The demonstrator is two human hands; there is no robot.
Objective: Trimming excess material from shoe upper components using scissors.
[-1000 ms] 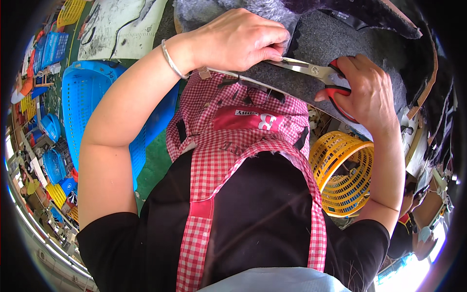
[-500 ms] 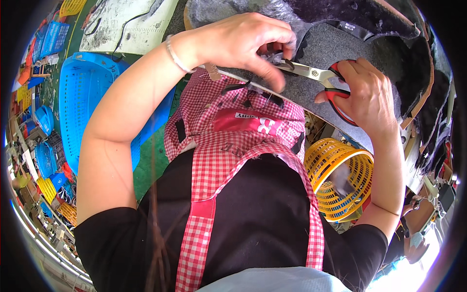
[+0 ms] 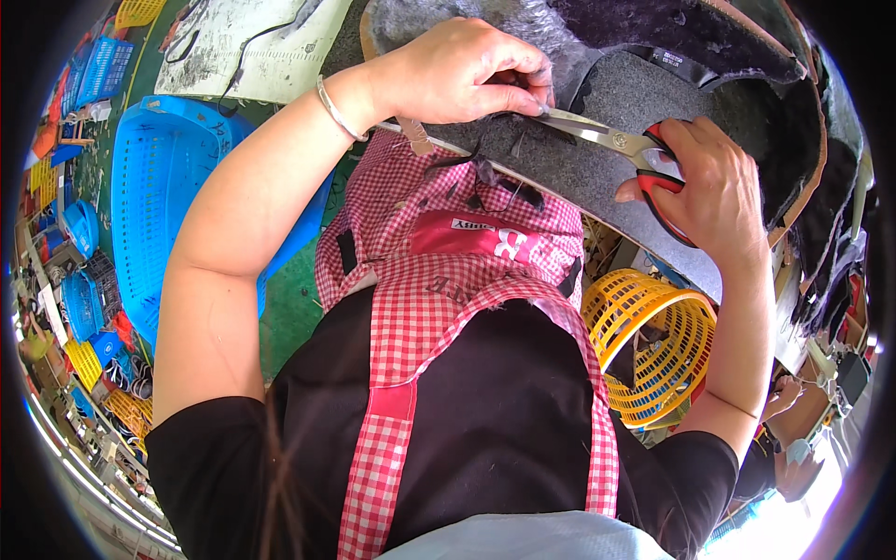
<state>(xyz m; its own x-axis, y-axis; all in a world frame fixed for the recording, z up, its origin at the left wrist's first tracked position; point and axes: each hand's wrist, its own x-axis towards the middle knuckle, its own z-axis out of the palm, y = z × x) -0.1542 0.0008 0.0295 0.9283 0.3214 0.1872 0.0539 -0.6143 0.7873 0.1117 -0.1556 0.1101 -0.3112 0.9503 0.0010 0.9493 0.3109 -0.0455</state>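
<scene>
Above the work surface my left hand [image 3: 467, 75] is closed in a pinch, thumb against fingers. What lies between the fingertips is too small to make out. Wrapped round the red-and-black handles of a pair of scissors [image 3: 618, 140] is my right hand [image 3: 705, 182]. The silver blades point left, their tips right at my left fingertips. Just beyond my left hand lies a grey fur piece [image 3: 523, 33], and a dark plush piece [image 3: 644, 33] with a small black label [image 3: 667, 61] adjoins it. Dark scraps [image 3: 485, 171] rest on the red checked apron [image 3: 373, 201] below.
The grey work surface [image 3: 621, 93] spreads under both hands. A yellow basket [image 3: 644, 297] lies tilted below my right forearm. To the left stand a large blue basket [image 3: 149, 215] and a stained white board [image 3: 252, 56]. More dark fur [image 3: 831, 224] hangs at the right.
My left thumb, lowered and blurred before, has come up into a pinch. The scissors and right hand have shifted slightly right and down. A grey scrap no longer shows in the yellow basket's mouth.
</scene>
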